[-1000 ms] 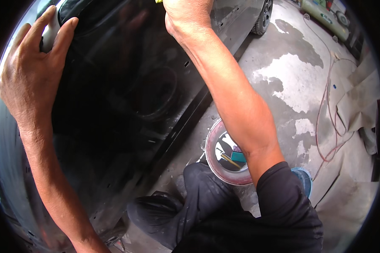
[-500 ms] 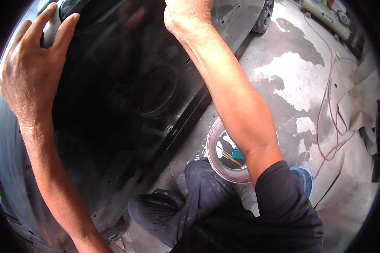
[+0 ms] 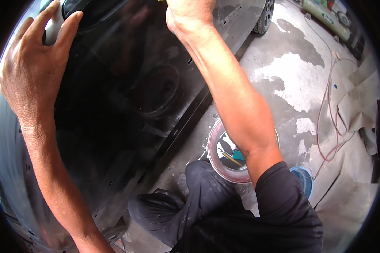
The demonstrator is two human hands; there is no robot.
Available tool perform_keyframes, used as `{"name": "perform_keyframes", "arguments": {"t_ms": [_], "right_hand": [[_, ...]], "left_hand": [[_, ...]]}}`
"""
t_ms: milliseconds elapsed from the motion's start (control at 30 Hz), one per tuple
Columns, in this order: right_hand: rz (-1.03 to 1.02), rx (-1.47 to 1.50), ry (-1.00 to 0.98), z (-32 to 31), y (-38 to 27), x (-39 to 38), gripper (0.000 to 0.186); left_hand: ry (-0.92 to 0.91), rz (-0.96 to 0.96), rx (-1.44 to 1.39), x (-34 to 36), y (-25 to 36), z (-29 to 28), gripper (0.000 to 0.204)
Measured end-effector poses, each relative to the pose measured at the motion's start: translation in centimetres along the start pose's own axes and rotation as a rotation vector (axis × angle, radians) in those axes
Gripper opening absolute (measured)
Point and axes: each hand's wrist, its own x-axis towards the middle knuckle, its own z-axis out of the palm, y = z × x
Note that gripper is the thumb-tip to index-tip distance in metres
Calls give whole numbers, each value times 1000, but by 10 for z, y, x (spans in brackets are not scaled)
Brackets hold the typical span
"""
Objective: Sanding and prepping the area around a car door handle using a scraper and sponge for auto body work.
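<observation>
A large dark glossy car body panel (image 3: 107,118) fills the left half of the view. My left hand (image 3: 36,63) rests at its upper left, fingers spread around a pale, smooth area beside a dark recess, with nothing gripped. My right hand (image 3: 190,14) is at the top edge of the view on the panel, bent at the wrist. Its fingers are out of frame, and a small yellow bit (image 3: 160,1) shows beside them, too little to name.
A pink-rimmed round bucket (image 3: 217,166) holding liquid, a teal block and a stick stands under my right forearm, beside a blue bucket (image 3: 306,183). My bent legs (image 3: 198,202) are below. A car wheel (image 3: 264,17), compressor tank (image 3: 325,17), hose (image 3: 318,135) and paper sheeting (image 3: 354,101) lie rightward.
My left hand has edged slightly up and to the right. My right hand has shifted a little, with the yellow bit beside it going out of view and showing again.
</observation>
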Motion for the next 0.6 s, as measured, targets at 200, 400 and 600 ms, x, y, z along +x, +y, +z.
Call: {"name": "perform_keyframes", "arguments": {"t_ms": [200, 400, 600], "right_hand": [[-11, -104, 31, 2, -6, -5, 6], [-66, -131, -25, 1, 0, -1, 11], [-8, -63, -13, -3, 1, -3, 9]], "left_hand": [[99, 86, 37, -1, -13, 10, 53], [-17, -10, 20, 1, 2, -4, 53], [79, 84, 36, 3, -9, 3, 53]]}}
